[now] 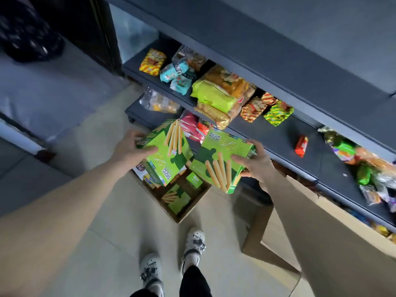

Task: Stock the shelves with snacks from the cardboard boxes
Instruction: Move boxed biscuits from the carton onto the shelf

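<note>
My left hand (130,147) grips a green biscuit-stick box (166,155) by its left edge. A second green box of the same kind (220,161) is held in my right hand (256,160) by its right edge. Both boxes hang above an open cardboard box (194,207) on the floor, which still holds more green boxes (177,198). Just beyond my hands runs the dark shelf (276,136), at about the height of the two boxes. Its stretch right of the gold and lime bags is mostly bare.
Snack bags lie on the shelf: yellow-red (152,62), teal (179,77), lime and gold (216,99), a small red pack (301,145), mixed packs at far right (364,166). A lower shelf (150,116) holds more bags. A second cardboard box (278,236) stands right of my feet.
</note>
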Demonstrator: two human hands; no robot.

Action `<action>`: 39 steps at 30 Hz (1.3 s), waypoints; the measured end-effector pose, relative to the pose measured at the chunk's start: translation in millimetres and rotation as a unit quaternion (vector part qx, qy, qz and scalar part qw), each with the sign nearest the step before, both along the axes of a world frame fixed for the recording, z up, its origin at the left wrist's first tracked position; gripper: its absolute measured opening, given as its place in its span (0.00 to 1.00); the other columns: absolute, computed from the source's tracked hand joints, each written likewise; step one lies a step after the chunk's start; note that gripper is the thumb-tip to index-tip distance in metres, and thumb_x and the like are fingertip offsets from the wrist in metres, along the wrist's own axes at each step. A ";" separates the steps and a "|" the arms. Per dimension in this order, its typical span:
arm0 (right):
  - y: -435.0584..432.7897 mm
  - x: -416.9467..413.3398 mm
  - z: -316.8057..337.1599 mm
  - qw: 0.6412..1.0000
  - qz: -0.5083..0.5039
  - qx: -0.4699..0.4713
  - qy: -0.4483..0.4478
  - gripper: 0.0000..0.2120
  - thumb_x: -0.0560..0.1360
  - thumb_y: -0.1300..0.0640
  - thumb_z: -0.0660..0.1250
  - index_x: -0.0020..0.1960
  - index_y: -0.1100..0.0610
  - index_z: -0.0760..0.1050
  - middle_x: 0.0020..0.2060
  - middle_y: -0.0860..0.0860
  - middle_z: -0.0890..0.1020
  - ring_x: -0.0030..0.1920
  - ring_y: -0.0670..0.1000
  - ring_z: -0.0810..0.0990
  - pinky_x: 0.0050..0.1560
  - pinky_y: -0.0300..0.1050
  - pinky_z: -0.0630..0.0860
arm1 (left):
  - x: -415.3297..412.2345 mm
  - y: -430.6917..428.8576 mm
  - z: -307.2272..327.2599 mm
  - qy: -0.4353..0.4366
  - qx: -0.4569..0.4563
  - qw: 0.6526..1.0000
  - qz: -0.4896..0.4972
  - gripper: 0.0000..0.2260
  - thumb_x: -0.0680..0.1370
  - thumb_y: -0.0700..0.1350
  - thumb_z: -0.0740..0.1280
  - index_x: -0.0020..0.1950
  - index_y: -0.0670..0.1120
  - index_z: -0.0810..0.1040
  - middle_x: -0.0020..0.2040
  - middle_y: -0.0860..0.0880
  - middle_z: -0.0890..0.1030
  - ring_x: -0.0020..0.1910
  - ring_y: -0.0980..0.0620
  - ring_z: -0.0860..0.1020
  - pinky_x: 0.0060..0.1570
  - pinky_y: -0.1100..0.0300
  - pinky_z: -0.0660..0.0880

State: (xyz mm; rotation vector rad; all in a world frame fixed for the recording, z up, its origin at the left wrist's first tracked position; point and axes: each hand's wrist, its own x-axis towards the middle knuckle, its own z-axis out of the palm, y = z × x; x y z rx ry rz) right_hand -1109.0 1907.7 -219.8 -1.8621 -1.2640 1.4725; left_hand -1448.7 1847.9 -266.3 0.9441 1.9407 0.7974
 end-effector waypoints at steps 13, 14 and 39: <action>-118.7 177.6 196.6 0.983 -0.105 0.143 -0.038 0.25 0.70 0.57 0.79 0.61 0.41 0.73 0.53 0.53 0.85 0.49 0.55 0.86 0.45 0.57 0.84 | 152.5 16.1 202.7 0.054 0.143 0.953 -0.261 0.14 0.69 0.58 0.77 0.52 0.61 0.80 0.57 0.52 0.79 0.53 0.51 0.78 0.49 0.56 0.74; -129.4 196.1 208.1 0.981 -0.118 0.149 -0.038 0.25 0.70 0.58 0.78 0.61 0.42 0.73 0.52 0.54 0.85 0.47 0.54 0.86 0.44 0.56 0.84 | 170.8 15.0 215.0 0.055 0.152 0.948 -0.275 0.14 0.69 0.58 0.77 0.52 0.61 0.80 0.58 0.52 0.79 0.54 0.50 0.78 0.51 0.54 0.75; -489.7 762.0 390.2 0.860 -0.384 0.303 -0.145 0.26 0.74 0.57 0.76 0.66 0.46 0.70 0.38 0.49 0.83 0.34 0.45 0.82 0.36 0.47 0.80 | 853.0 -152.2 426.3 0.076 0.343 0.767 -0.537 0.17 0.73 0.59 0.73 0.56 0.52 0.77 0.54 0.52 0.76 0.52 0.50 0.74 0.41 0.56 0.67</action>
